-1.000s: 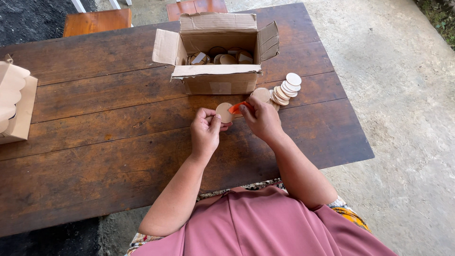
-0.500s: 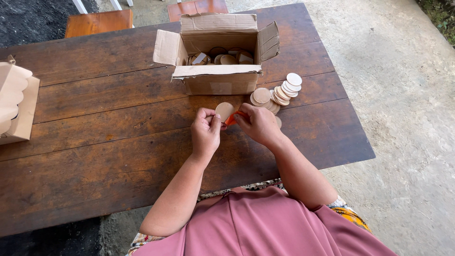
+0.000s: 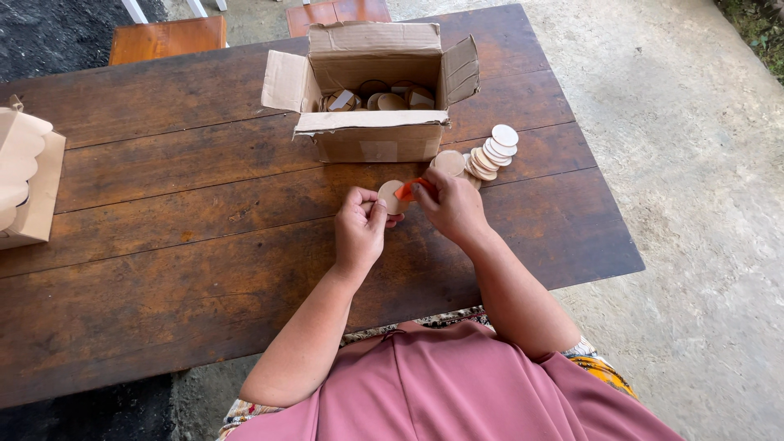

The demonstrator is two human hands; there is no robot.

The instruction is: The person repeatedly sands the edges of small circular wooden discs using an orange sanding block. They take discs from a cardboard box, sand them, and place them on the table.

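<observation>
1 open cardboard box (image 3: pixel 371 135) is seen on the table (image 3: pixel 163 245). 1 wooden disc (image 3: pixel 389 197) is pinched by the left hand (image 3: pixel 359 230); 1 orange piece (image 3: pixel 411 189) is pinched by the right hand (image 3: pixel 453 208).

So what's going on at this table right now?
A person at a dark wooden table holds a small round wooden disc in the left hand and presses a small orange piece against it with the right hand. More discs lie fanned beside an open cardboard box.
</observation>
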